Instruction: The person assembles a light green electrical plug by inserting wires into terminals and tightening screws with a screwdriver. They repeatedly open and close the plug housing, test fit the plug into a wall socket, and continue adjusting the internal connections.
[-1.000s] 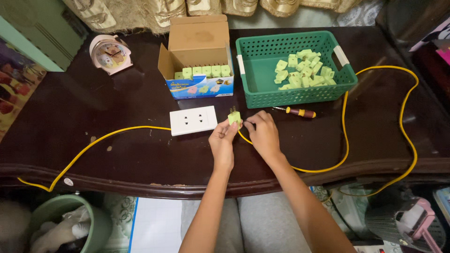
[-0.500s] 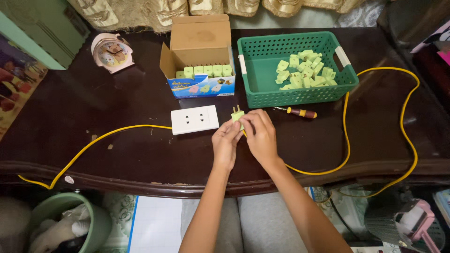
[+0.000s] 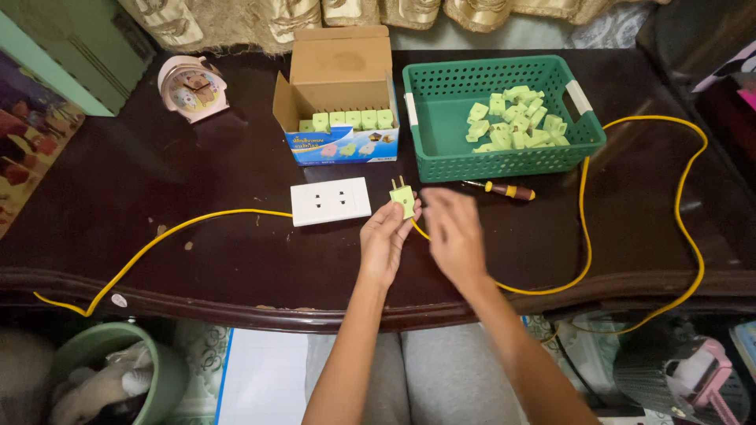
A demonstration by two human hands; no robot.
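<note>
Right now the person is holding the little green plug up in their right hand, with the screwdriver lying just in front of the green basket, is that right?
Not quite: the head view shows the green plug pinched in the left hand, while the right hand is beside it, open and blurred. The screwdriver does lie just in front of the green basket.

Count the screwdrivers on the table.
1. The screwdriver lies on the dark table just in front of the green basket, right of the right hand.
</note>
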